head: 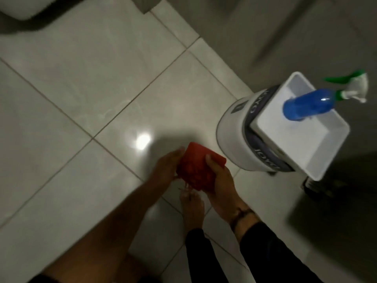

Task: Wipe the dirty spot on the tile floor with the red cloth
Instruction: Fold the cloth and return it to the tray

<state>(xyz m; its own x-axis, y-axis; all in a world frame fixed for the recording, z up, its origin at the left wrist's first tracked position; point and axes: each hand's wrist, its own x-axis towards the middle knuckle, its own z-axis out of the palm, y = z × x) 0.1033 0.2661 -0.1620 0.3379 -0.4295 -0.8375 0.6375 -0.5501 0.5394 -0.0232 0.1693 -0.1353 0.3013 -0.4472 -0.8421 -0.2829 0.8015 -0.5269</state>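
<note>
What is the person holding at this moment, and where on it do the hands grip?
A bunched red cloth, held above the tile floor between both hands: the left hand cups its left side, the right hand clasps its right edge.
</note>
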